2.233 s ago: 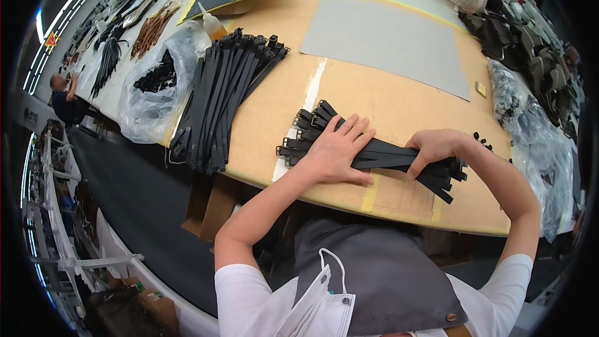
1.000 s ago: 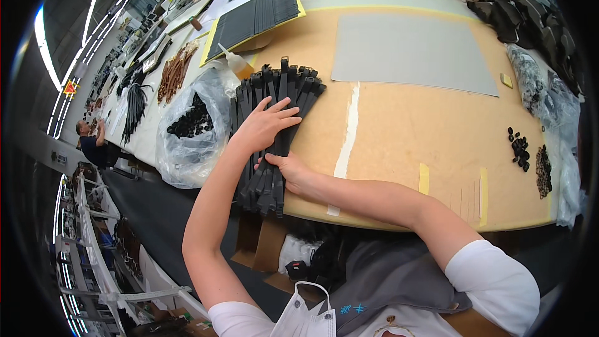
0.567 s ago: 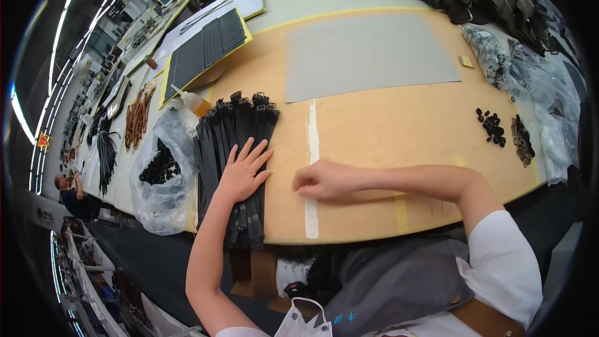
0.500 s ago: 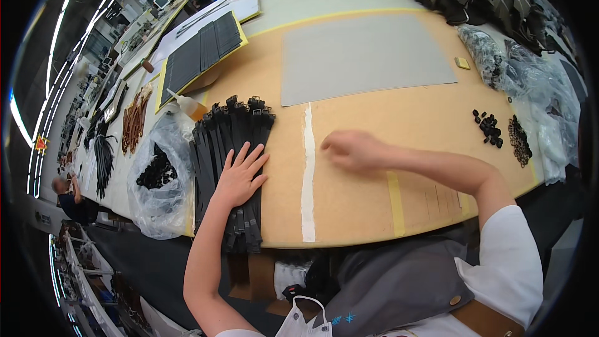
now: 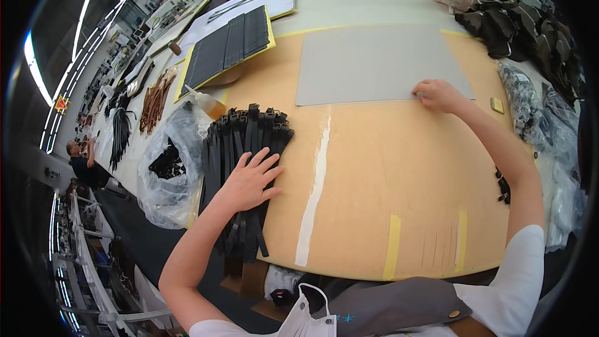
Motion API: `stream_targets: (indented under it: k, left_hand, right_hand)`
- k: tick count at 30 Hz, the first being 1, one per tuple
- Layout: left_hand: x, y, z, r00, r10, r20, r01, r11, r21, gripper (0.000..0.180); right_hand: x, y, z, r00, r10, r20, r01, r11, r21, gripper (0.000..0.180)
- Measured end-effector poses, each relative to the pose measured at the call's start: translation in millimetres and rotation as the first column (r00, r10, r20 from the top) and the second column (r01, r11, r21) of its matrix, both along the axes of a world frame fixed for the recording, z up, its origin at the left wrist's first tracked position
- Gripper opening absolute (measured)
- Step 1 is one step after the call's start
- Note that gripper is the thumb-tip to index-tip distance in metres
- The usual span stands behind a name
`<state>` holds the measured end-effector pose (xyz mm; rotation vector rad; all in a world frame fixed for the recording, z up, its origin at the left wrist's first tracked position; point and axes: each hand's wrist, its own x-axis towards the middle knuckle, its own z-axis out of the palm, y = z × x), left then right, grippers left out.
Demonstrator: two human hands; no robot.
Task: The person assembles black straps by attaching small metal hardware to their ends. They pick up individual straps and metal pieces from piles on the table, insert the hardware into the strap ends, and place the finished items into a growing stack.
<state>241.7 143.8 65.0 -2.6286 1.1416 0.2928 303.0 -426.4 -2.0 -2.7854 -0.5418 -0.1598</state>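
A leather-goods workshop: a long tan worktable point(image 5: 399, 168) with a heap of black leather straps point(image 5: 240, 150) under the left hand point(image 5: 249, 181), and a grey rectangular mat point(image 5: 374, 62) by the right hand point(image 5: 440, 95).

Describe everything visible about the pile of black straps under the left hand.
The pile of flat black leather-like straps lies at the left edge of the tan worktable, strips roughly parallel, far ends fanned and uneven, near ends overhanging the table's front edge. The left hand rests flat on it, fingers spread. A clear plastic bag lies beside it on the left.
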Motion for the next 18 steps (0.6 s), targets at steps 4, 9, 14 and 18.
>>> stream_targets:
  k: [4,9,14,18]
  left_hand:
    - [24,-25,0,0.987,-0.143,0.077,0.146,0.989,-0.036,0.057]
    - [85,-59,-7,0.976,-0.172,0.132,0.198,0.954,-0.224,0.050]
    - [234,-116,-13,0.845,0.360,-0.395,-0.527,0.439,-0.728,0.042]
    - [337,-137,-43,0.513,0.057,-0.857,-0.747,-0.463,-0.477,0.047]
  right_hand:
    - [51,-5,-6,1.000,-0.002,0.017,0.002,1.000,0.007,0.025]
    - [95,-7,-14,0.999,-0.045,0.022,0.045,0.999,-0.015,0.028]
    - [120,-21,-39,0.977,-0.152,0.148,0.144,0.988,0.061,0.027]
    - [119,4,-53,0.929,-0.286,0.237,0.237,0.947,0.216,0.023]
